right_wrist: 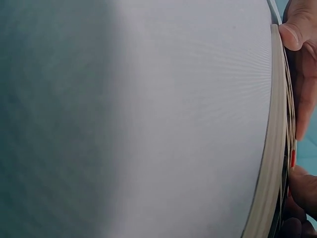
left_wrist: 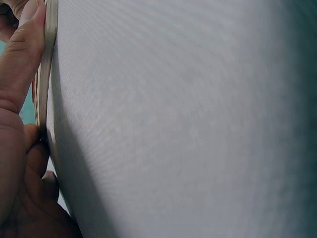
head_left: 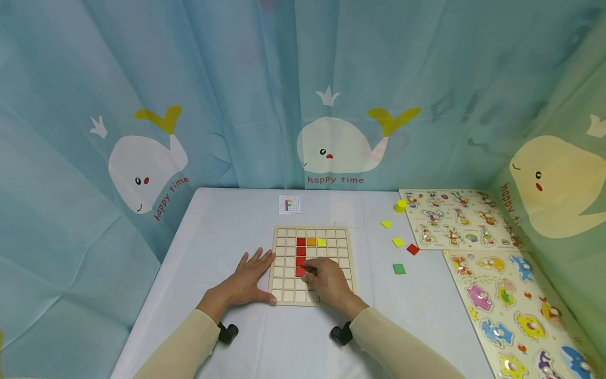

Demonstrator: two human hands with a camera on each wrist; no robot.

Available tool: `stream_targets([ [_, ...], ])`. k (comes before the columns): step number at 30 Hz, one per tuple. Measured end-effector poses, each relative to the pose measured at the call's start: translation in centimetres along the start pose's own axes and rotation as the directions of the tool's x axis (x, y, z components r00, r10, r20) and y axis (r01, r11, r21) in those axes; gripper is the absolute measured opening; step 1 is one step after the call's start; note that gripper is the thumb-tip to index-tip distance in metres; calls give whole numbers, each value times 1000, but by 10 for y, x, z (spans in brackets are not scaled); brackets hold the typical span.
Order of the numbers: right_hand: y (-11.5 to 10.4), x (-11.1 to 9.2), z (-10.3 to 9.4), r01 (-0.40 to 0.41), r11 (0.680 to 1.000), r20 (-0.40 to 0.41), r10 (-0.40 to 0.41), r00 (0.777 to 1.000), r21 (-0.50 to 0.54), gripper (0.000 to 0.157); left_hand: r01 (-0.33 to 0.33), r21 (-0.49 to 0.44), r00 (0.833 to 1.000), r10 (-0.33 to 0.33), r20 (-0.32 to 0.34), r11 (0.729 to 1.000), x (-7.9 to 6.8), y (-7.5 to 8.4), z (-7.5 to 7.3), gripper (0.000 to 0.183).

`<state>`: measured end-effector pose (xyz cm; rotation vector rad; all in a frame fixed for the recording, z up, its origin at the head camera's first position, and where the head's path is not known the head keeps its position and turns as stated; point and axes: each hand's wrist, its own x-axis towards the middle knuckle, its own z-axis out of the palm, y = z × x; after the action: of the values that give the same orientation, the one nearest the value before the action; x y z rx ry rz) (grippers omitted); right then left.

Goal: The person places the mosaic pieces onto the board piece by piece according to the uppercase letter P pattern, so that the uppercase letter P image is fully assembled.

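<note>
In the head view, the lowest red tile (head_left: 300, 272) lies in a column on the grid board (head_left: 290, 295); seating it well likely calls for squaring it to the ridges, with the right hand (head_left: 328, 281) curled over it, its pinch impossible to confirm, and the left hand (head_left: 247, 281) spread at the board's left edge. The left wrist view shows the left thumb (left_wrist: 25, 59) against the board's side, probably good steadying. In the right wrist view, the right thumb (right_wrist: 303, 188) sits low beside the board's surface, near a red edge, suiting light, level pressure.

White table (head_left: 293, 342) — gridded board (head_left: 291, 263), small card (head_left: 290, 205), loose pieces (head_left: 399, 269), two picture boards (head_left: 447, 210).
</note>
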<state>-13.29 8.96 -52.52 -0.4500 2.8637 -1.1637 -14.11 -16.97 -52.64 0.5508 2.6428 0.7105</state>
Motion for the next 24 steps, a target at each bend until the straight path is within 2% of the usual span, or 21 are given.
stream_targets([
  [11,0,0,0,-17,1000,2,17,1000,21,20,4,-2,1000,-4,-1,1000,0,0,1,125],
  [24,2,1,-2,-92,984,-41,100,994,152,23,-1,-5,1000,1,-6,1000,0,1,1,124],
])
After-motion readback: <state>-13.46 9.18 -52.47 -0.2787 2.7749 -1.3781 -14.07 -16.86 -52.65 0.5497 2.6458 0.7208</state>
